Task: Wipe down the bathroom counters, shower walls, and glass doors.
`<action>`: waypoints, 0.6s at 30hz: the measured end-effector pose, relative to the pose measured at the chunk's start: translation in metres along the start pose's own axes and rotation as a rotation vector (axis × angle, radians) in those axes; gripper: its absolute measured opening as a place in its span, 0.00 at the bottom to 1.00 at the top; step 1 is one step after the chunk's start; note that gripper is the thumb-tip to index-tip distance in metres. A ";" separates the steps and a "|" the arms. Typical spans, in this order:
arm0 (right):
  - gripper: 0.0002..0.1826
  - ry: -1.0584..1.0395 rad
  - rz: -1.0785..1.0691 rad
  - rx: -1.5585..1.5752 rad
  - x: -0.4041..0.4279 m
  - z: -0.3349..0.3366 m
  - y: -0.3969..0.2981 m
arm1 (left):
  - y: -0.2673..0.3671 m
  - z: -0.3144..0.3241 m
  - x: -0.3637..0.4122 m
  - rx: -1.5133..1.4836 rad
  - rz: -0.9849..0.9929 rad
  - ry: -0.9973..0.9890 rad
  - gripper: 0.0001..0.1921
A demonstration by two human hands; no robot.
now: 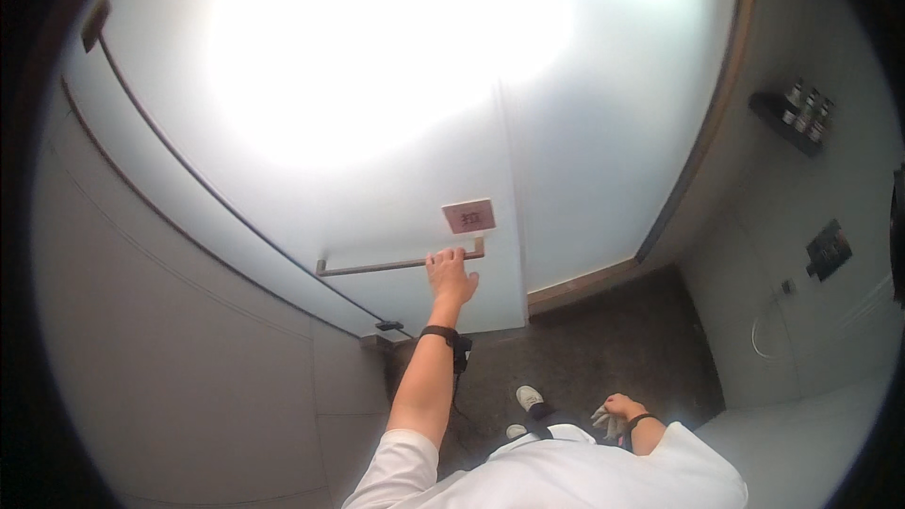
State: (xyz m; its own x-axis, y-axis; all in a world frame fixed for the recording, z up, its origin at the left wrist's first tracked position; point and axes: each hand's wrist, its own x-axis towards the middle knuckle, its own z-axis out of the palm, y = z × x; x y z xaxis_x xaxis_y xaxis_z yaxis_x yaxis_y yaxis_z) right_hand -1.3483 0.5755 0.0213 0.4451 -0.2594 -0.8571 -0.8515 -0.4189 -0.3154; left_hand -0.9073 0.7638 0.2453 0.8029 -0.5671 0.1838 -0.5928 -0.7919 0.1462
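A frosted glass door [396, 198] stands in front of me. It carries a horizontal metal bar handle [375, 268]. My left hand [450, 279] is hooked over the right part of this bar, fingers on top and thumb out to the side. Just above the hand, a small pinkish sign [469, 216] with writing is stuck on the glass. Down by my right side, my right hand [625, 406] is closed on a crumpled light grey cloth [606, 423], perhaps a glove. Part of the cloth is hidden by the hand.
A fixed frosted panel [587, 177] with a raised sill [580, 288] adjoins the door. On the right wall are a dark corner shelf [778, 124] with several small bottles [806, 111] and a dark shower control [828, 249]. Tiled wall [198, 339] rises at left; the floor [622, 339] is dark.
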 end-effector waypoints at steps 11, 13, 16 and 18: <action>0.21 0.047 0.053 -0.224 -0.025 -0.105 -0.066 | 0.033 0.022 0.040 -0.096 0.086 0.098 0.21; 0.22 0.044 0.090 -0.218 -0.009 -0.126 -0.079 | 0.043 0.013 0.062 -0.209 0.087 0.041 0.21; 0.22 0.106 0.156 -0.248 0.000 -0.160 -0.089 | 0.063 -0.020 0.077 -0.306 0.124 -0.005 0.20; 0.22 0.113 0.164 -0.232 0.012 -0.198 -0.094 | 0.073 -0.046 0.088 -0.304 0.168 -0.007 0.18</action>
State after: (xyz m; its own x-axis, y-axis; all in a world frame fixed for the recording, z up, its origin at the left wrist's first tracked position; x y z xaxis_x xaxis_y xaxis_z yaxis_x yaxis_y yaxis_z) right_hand -1.2081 0.4389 0.1212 0.3464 -0.4300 -0.8337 -0.8342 -0.5478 -0.0641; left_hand -0.8825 0.6663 0.3169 0.6923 -0.6862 0.2233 -0.7074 -0.5843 0.3978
